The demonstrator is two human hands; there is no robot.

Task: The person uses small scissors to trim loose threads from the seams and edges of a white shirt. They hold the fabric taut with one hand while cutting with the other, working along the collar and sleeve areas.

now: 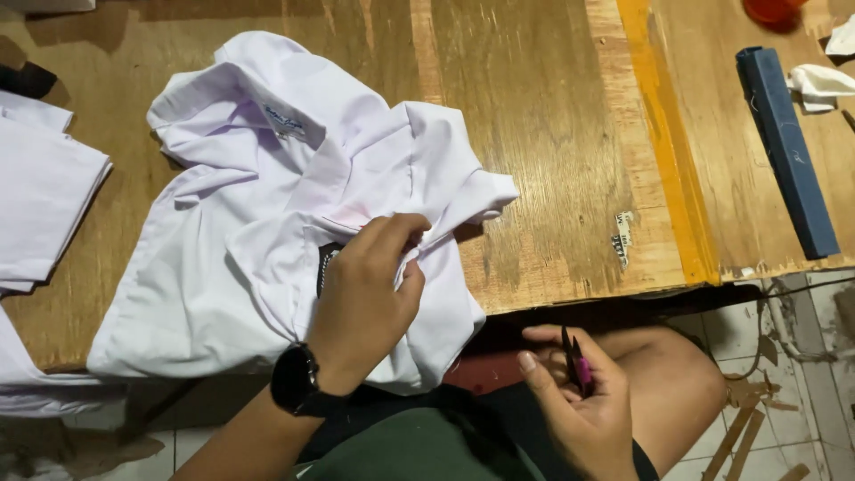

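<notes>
Your left hand [365,298] pinches a fold of the white shirt [267,223], crumpled on the bench [552,134] edge. It's soft, light, floppy; grip at seams. Right hand [579,401], below the shirt, fingers closed around small snips [577,361].

I count one crumpled white shirt [267,232] on the one wooden table [534,134], one stack of folded white cloth [40,196] at the left edge, and one blue bar [788,151]. Two hands — left hand [365,298], right hand [579,405] — one black wristwatch [294,380], one small pink-handled snip [577,361].
</notes>
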